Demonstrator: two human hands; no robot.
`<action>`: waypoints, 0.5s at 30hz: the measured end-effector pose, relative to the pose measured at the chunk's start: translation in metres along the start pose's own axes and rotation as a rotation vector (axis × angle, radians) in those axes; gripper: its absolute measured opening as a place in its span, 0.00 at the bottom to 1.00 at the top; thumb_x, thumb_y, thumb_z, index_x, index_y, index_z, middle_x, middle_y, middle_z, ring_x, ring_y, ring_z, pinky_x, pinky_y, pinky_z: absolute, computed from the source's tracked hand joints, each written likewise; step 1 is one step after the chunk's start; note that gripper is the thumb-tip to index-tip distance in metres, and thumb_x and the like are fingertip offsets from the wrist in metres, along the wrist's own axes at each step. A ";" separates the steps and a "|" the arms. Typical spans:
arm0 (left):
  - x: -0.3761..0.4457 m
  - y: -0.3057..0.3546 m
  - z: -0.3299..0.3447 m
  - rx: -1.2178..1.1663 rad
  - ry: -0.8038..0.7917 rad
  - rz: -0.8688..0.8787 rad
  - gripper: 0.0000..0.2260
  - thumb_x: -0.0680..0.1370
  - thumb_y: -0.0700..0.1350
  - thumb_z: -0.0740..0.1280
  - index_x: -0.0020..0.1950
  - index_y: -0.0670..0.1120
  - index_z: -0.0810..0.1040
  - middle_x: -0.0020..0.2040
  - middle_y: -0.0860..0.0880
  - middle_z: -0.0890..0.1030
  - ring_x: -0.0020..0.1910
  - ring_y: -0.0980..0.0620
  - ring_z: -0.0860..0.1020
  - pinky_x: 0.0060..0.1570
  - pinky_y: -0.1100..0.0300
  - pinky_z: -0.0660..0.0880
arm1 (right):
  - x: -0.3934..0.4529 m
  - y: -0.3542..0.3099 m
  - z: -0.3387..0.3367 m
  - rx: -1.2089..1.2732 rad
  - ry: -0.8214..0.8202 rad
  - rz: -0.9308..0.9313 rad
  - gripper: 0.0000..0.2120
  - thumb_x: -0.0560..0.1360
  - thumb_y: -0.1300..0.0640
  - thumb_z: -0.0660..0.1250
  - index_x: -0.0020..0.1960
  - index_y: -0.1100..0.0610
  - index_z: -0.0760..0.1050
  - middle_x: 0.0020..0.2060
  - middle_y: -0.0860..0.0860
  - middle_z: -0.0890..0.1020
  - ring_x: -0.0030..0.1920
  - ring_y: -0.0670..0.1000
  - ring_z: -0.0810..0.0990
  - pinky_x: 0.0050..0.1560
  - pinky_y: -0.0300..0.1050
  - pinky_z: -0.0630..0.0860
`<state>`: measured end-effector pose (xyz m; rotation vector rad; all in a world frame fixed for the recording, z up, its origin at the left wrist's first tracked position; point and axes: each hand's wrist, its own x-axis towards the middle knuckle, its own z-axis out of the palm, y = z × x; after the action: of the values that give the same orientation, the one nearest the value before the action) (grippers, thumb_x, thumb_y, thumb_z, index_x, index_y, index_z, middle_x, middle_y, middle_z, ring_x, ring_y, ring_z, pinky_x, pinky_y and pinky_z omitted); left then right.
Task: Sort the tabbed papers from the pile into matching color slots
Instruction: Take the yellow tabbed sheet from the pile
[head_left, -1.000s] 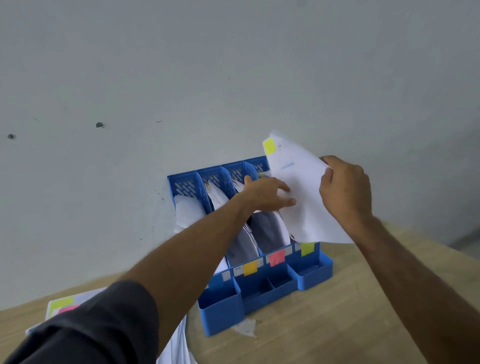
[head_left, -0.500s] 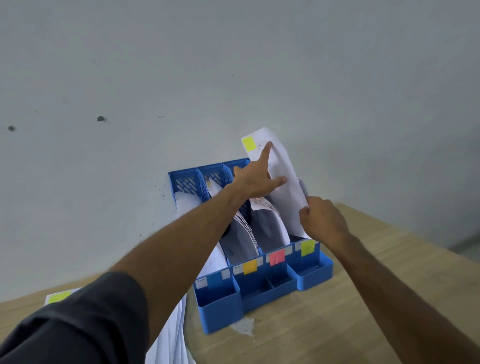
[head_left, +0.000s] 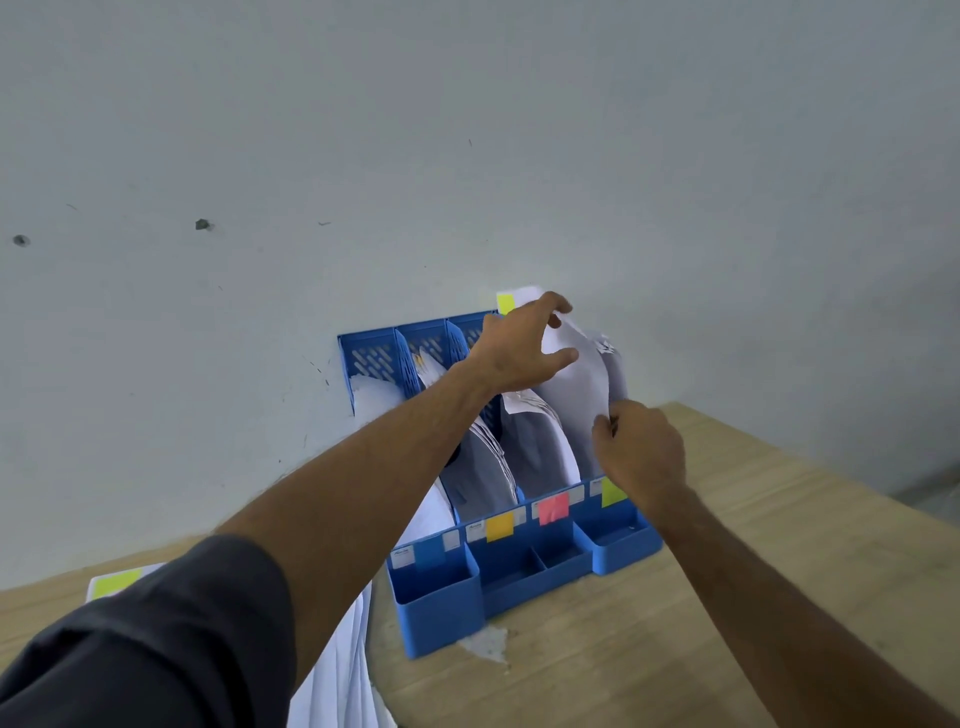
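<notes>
- I see the blue file organizer (head_left: 441, 597) standing on the wooden desk (head_left: 675, 623), its back against the pale wall (head_left: 467, 130).
- Its front carries colour labels: an orange label (head_left: 500, 526), a pink label (head_left: 554, 509) and a yellow-green label (head_left: 613, 491), one on each of three slots; the leftmost slot shows only a small white sticker.
- My left hand (head_left: 519, 353) reaches over the organizer, its grip curled round the top of the white sheet (head_left: 576, 395), thumb in front and fingers over the upper edge.
- That sheet bears a yellow tab (head_left: 505, 303) at its top corner and stands in the rightmost slot, above the yellow-green label.
- My right hand (head_left: 641, 449) holds a narrow grip, pinching the sheet's lower right edge just above the slot front.
- Other filed papers (head_left: 535, 447) lean in the slots to the left, curving forward.
- The pile of papers (head_left: 343, 670) lies on the desk left of the organizer, mostly hidden by my left arm; a yellow-green tab (head_left: 117, 583) shows at its far corner.
</notes>
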<state>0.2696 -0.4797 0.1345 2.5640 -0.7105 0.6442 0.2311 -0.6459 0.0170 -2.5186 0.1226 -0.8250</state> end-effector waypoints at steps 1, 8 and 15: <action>-0.001 0.000 0.001 -0.001 -0.003 -0.001 0.25 0.77 0.54 0.71 0.72 0.53 0.68 0.64 0.56 0.77 0.56 0.56 0.76 0.70 0.41 0.62 | 0.001 0.002 -0.001 -0.003 0.011 0.009 0.13 0.82 0.52 0.60 0.42 0.57 0.73 0.38 0.55 0.80 0.37 0.55 0.77 0.38 0.44 0.69; -0.008 0.003 0.005 -0.106 -0.034 -0.049 0.35 0.77 0.49 0.71 0.80 0.53 0.58 0.71 0.52 0.73 0.60 0.49 0.77 0.72 0.38 0.57 | 0.002 0.015 0.006 -0.025 0.129 0.078 0.15 0.83 0.55 0.61 0.38 0.59 0.70 0.28 0.51 0.70 0.28 0.51 0.69 0.31 0.41 0.59; -0.008 0.001 0.005 0.012 -0.166 -0.036 0.24 0.79 0.51 0.69 0.75 0.53 0.69 0.67 0.54 0.77 0.66 0.48 0.74 0.74 0.37 0.57 | -0.001 0.013 0.006 -0.073 0.017 0.099 0.15 0.81 0.49 0.62 0.41 0.57 0.75 0.30 0.49 0.74 0.31 0.49 0.73 0.38 0.44 0.71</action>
<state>0.2641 -0.4800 0.1266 2.6578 -0.7138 0.4287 0.2339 -0.6544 0.0062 -2.5510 0.2849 -0.8155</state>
